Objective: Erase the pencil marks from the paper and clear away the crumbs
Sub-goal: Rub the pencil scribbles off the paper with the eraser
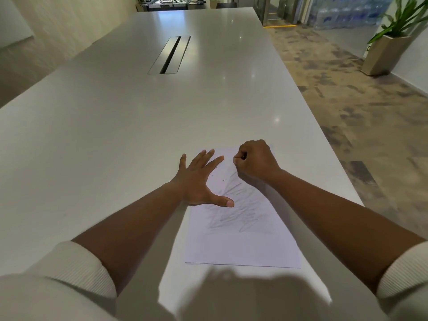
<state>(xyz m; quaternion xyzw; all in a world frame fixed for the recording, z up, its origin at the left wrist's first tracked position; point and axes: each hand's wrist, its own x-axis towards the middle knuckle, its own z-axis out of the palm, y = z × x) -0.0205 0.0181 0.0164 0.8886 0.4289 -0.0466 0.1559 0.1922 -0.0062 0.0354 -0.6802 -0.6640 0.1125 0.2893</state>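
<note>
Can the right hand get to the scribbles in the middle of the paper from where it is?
Probably yes. The right hand is curled at the far end of the paper, and the pencil marks lie uncovered just nearer; only the left hand's thumb touches their edge.

Bright, soft daylight; glare spots on table (208, 107); head shadow near edge; wide-angle edge bending.

The long pale grey tabletop (115, 126) is smooth and glossy with ceiling-light glints, its brushed-metal rectangular cable hatch (170, 54) has a satin sheen, the white paper sheet (243, 242) on its near edge is matt with grey pencil scribble (238, 205), and beside it the mottled brown carpet floor (347, 93) looks rough.
</note>
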